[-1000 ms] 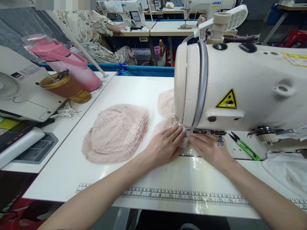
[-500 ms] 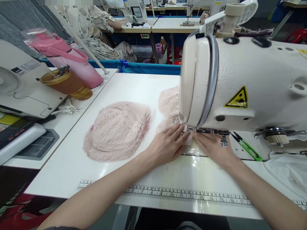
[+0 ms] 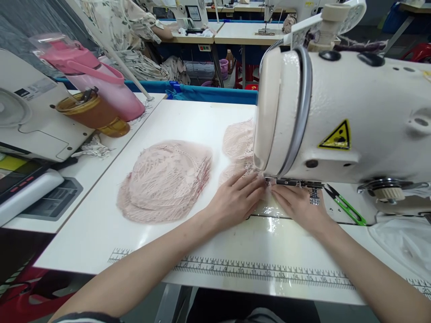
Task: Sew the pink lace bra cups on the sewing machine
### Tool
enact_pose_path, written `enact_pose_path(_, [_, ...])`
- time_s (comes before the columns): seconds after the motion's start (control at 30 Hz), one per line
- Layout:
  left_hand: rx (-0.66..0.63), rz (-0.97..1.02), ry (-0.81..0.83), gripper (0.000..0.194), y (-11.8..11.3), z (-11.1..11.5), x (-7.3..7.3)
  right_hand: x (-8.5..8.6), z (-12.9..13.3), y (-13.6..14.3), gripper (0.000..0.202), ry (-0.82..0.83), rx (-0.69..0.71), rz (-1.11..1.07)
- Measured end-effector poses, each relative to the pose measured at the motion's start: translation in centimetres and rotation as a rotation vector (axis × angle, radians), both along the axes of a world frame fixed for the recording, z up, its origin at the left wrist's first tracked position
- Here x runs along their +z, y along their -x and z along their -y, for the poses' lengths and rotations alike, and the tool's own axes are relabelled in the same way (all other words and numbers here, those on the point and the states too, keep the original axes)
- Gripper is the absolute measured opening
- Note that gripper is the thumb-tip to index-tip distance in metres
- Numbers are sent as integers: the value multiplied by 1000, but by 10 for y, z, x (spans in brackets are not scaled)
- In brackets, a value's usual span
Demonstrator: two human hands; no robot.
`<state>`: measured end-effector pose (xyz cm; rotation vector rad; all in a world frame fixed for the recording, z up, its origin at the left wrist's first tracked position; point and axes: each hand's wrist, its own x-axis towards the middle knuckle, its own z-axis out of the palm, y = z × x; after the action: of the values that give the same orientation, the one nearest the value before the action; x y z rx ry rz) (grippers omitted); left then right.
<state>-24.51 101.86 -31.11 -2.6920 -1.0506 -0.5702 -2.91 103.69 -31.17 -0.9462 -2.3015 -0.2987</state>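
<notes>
My left hand (image 3: 237, 197) lies flat, fingers stretched forward, on pale pink lace fabric (image 3: 238, 140) at the left of the sewing machine (image 3: 336, 94). The lace runs under the machine head, which hides part of it. My right hand (image 3: 299, 206) rests on the machine bed, its extended fingertips close to the needle area and touching the lace edge; the machine hides some of its fingers. A stacked pile of pink lace pieces (image 3: 164, 179) sits on the table left of my hands.
Green thread snips (image 3: 346, 206) lie right of my right hand. White fabric (image 3: 404, 242) is at the right edge. A printed ruler (image 3: 235, 269) runs along the table front. A pink bottle (image 3: 97, 80) and brown cup (image 3: 90, 112) stand left. A co-worker's sleeve (image 3: 117, 27) shows behind.
My left hand's fingertips have moved slightly forward and right, nearer the needle area, and less lace shows between the hands. My right hand stays nearly in place. The view has shifted slightly.
</notes>
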Motion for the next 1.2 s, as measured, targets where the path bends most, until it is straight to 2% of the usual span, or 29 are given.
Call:
enact_pose_path(0.17, [-153,91,-47,16,-3,3,3,-10,3,-4,11,44,2,3])
enact_pose_path(0.23, [-196,124,-43,16,-3,3,4,-15,3,-6,19,112,42,-14])
enact_pose_path(0.33, [-187,208,-14,20,-3,4,5,-19,5,-7,29,254,129,-7])
enact_pose_path(0.4, [-174,251,6,22,-3,4,5,-18,8,-8,27,277,160,5])
enact_pose_path(0.57, [-187,265,16,22,-4,6,4,-11,14,-6,9,216,205,14])
enact_pose_path(0.67, [-178,246,-1,17,-3,7,6,-7,16,-5,7,158,247,-6])
enact_pose_path(0.8, [-116,129,-48,6,1,6,9,-3,18,-4,18,67,285,-35])
enact_pose_path(0.9, [-136,80,-126,17,1,5,11,-2,19,-2,6,89,295,-51])
enact_pose_path(0.93, [-145,82,-148,21,1,5,11,-3,19,-1,7,108,288,-53])
enact_pose_path(1.07, [-144,82,-209,25,-3,8,10,-5,19,4,33,130,259,-42])
enact_pose_path(1.2, [-122,58,-252,27,-6,13,9,-6,18,8,24,64,269,-95])
